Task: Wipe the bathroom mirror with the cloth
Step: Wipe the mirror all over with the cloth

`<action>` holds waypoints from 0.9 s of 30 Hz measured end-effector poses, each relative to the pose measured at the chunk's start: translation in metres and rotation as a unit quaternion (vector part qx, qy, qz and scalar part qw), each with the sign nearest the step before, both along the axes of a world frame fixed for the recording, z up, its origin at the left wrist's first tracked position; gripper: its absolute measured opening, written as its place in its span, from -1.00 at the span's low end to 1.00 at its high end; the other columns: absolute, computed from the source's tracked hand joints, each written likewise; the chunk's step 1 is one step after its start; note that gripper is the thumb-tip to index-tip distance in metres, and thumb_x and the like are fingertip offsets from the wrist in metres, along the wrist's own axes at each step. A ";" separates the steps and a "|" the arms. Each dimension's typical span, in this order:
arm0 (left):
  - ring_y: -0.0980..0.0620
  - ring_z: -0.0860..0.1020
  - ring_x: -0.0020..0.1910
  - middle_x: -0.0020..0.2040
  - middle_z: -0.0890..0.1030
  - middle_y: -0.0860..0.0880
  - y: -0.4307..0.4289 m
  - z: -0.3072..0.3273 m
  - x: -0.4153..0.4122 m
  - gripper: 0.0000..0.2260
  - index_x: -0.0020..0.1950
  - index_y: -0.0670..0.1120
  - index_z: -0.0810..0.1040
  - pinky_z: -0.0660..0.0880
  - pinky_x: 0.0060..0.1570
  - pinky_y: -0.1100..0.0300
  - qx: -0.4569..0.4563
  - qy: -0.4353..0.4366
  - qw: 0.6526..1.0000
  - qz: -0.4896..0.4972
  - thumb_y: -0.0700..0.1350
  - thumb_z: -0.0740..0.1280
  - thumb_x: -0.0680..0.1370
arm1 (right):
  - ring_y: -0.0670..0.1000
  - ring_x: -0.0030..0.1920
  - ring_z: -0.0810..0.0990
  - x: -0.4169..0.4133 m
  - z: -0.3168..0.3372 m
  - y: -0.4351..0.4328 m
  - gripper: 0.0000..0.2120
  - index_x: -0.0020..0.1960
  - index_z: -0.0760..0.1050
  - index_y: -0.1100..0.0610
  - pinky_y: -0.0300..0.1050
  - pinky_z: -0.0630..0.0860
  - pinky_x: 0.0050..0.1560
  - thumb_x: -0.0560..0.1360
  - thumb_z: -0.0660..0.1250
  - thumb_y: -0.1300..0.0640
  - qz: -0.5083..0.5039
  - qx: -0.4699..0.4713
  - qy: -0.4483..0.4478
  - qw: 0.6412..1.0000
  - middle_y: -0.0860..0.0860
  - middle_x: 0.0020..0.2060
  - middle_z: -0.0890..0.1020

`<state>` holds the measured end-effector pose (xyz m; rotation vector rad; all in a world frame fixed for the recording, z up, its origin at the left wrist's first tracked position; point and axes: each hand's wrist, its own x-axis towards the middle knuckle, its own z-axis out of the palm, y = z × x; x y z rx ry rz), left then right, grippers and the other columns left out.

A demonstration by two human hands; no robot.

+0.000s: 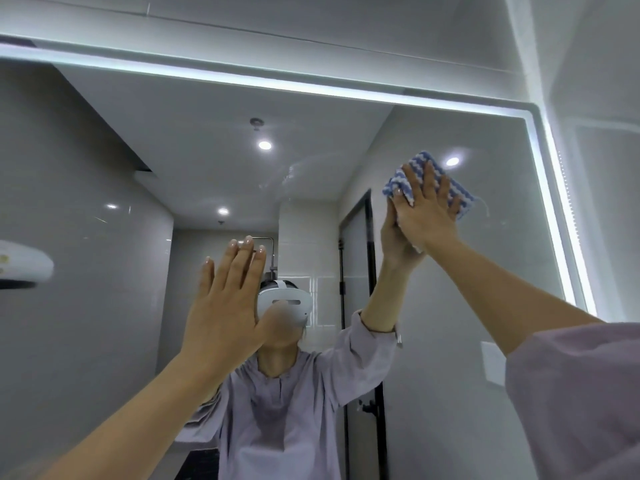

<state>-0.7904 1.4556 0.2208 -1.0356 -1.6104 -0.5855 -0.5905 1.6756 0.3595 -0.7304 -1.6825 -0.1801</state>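
Note:
The large bathroom mirror (450, 306) fills most of the view, edged by a lit white strip along its top and right side. A blue-and-white striped cloth (419, 164) is pressed flat against the glass in the upper right part of the mirror. My right hand (429, 209) lies spread over the cloth and holds it to the glass, fingers pointing up. My left hand (225, 306) is raised in front of the mirror's middle, flat, fingers together and extended, holding nothing. Whether it touches the glass I cannot tell.
The mirror reflects a person in a lilac shirt wearing a white headset, a dark door frame, ceiling spotlights and grey wall tiles. A white fixture (20, 265) juts in at the left edge. White wall tiles (606, 168) stand right of the mirror.

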 end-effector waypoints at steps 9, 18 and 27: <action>0.00 -0.20 0.51 0.55 -0.10 -0.06 0.001 0.001 0.000 -0.27 0.53 -0.08 -0.09 -0.17 0.49 -0.04 0.006 0.006 1.000 -0.005 0.31 -0.17 0.48 | 0.13 0.50 -0.35 -0.069 0.030 -0.072 -0.46 0.54 -0.21 -0.15 0.19 -0.41 0.40 0.62 -0.15 -0.21 0.020 0.114 -0.078 0.990 -0.04 0.54 -0.27; 0.02 -0.26 0.48 0.57 -0.08 -0.09 0.001 0.001 0.001 -0.30 0.52 -0.06 -0.20 -0.19 0.49 -0.04 0.012 0.010 1.000 0.003 0.31 -0.13 0.51 | 0.17 0.52 -0.28 -0.136 -0.002 -0.133 -0.47 0.53 -0.15 -0.22 0.27 -0.36 0.43 0.60 -0.13 -0.26 -0.010 0.288 -0.220 0.932 -0.03 0.55 -0.19; 0.04 -0.23 0.51 0.57 -0.12 -0.05 0.000 0.000 0.000 -0.29 0.55 -0.07 -0.11 -0.23 0.48 0.00 0.018 0.011 1.000 -0.008 0.30 -0.02 0.55 | 0.09 0.52 -0.28 -0.092 0.033 -0.098 -0.48 0.53 -0.16 -0.21 0.19 -0.35 0.46 0.61 -0.13 -0.24 0.007 0.186 -0.130 0.974 -0.10 0.55 -0.21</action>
